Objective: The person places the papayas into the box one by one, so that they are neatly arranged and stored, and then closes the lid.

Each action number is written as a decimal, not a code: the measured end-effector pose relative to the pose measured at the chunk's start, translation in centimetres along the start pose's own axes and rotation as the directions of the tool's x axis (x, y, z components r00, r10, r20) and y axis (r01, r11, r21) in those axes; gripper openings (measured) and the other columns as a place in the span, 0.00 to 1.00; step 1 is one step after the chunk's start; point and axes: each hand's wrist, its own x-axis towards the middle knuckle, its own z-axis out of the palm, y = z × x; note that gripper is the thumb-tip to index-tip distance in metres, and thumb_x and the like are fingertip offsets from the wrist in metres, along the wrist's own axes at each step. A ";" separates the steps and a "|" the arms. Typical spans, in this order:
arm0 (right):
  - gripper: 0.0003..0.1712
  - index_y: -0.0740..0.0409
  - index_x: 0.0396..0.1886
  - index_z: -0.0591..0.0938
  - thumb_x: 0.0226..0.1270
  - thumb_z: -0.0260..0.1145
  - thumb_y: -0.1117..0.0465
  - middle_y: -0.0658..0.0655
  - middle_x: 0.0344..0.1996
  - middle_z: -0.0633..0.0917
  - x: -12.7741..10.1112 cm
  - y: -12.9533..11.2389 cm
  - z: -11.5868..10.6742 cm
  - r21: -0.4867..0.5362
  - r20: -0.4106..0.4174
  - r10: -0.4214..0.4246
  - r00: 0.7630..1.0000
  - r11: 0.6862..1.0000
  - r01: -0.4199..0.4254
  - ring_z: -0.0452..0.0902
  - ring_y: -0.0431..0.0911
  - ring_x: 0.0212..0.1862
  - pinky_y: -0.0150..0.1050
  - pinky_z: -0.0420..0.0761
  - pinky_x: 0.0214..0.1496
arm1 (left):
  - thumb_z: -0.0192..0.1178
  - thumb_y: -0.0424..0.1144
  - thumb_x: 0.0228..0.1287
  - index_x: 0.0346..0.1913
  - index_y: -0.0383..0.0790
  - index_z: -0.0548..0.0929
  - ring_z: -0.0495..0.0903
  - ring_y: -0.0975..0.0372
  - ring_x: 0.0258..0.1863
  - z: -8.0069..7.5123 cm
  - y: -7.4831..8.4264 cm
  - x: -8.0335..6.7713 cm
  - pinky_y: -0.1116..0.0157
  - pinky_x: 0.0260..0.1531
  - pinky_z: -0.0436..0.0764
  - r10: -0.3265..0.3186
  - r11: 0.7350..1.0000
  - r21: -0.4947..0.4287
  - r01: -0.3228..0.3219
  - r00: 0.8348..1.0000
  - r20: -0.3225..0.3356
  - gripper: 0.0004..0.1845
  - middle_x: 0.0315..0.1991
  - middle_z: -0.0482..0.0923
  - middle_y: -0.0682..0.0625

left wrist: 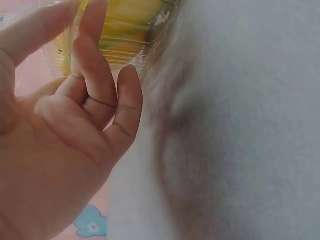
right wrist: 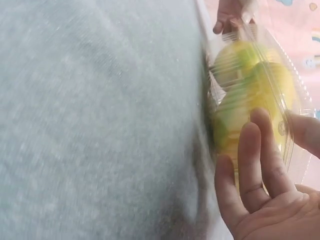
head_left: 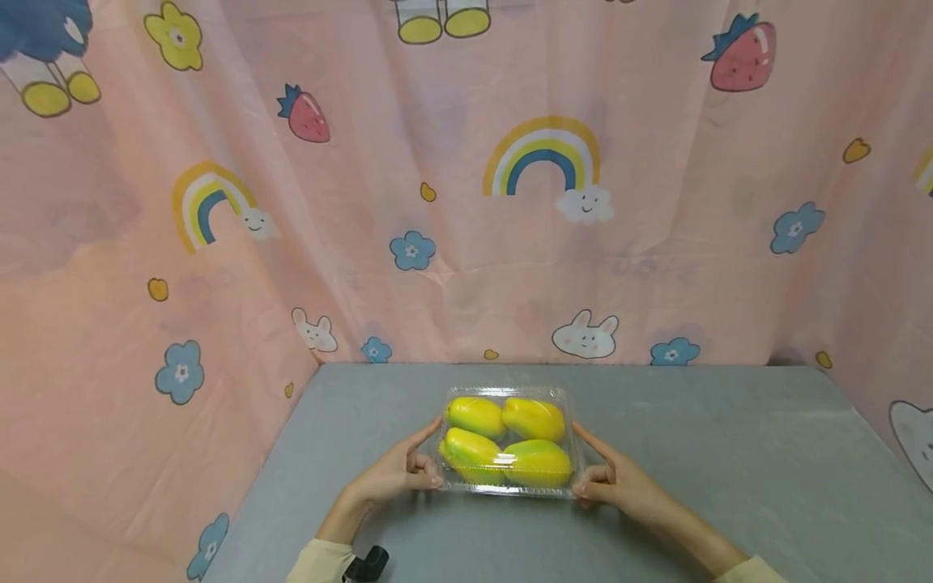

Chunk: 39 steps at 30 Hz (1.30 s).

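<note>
While both hands flank it, the clamshell (head_left: 508, 441) sits on the grey bench (head_left: 729, 453), near the middle, lid closed over four yellow-green fruit (head_left: 537, 462).

Left hand (head_left: 397, 472): index stretched along the box's left side, thumb at the near corner, other fingers curled in. Touching, but can't tell if it's actually pinching the rim. The left wrist view shows straight fingertips against the plastic.

Right hand (head_left: 612, 478): mirror of that on the right side, index along the wall, fingers (right wrist: 260, 150) spread loosely against the lid.

Doing this well, my read: thin plastic flexes, so press evenly from both sides, low on the walls, not on the lid. Keep it level so the fruit doesn't shift and pop the closure.

Surface: matte felt-like grey, probably decent friction, so lifting beats sliding.

Room: pink curtain (head_left: 466, 202) with rainbows, bunnies and strawberries closes in the back and both sides.
</note>
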 end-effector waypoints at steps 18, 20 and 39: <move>0.54 0.58 0.80 0.38 0.69 0.65 0.61 0.57 0.28 0.85 1.3 0.3 -1.9 -0.084 -0.029 -0.062 0.998 0.995 0.059 0.79 0.39 0.32 0.34 0.83 0.41 | 0.71 0.39 0.59 0.80 0.52 0.46 0.74 0.68 0.26 0.4 0.3 2.8 0.72 0.32 0.74 0.019 0.985 0.173 0.001 0.993 -0.118 0.54 0.24 0.78 0.55; 0.55 0.56 0.81 0.39 0.68 0.66 0.59 0.54 0.26 0.83 1.6 0.3 -2.1 -0.114 -0.067 -0.050 0.997 0.993 0.042 0.77 0.40 0.31 0.35 0.81 0.39 | 0.71 0.38 0.59 0.80 0.52 0.46 0.74 0.68 0.25 0.4 0.4 3.2 0.73 0.31 0.74 0.029 0.983 0.186 -0.005 0.991 -0.128 0.53 0.23 0.78 0.55; 0.58 0.56 0.81 0.45 0.62 0.72 0.54 0.49 0.22 0.78 4.5 0.9 -3.2 -0.245 -0.228 -0.098 0.969 0.969 0.040 0.74 0.41 0.27 0.36 0.78 0.33 | 0.69 0.40 0.61 0.80 0.49 0.47 0.69 0.69 0.21 -0.7 0.4 6.2 0.72 0.26 0.70 0.074 0.974 0.223 -0.038 0.985 -0.157 0.51 0.22 0.76 0.57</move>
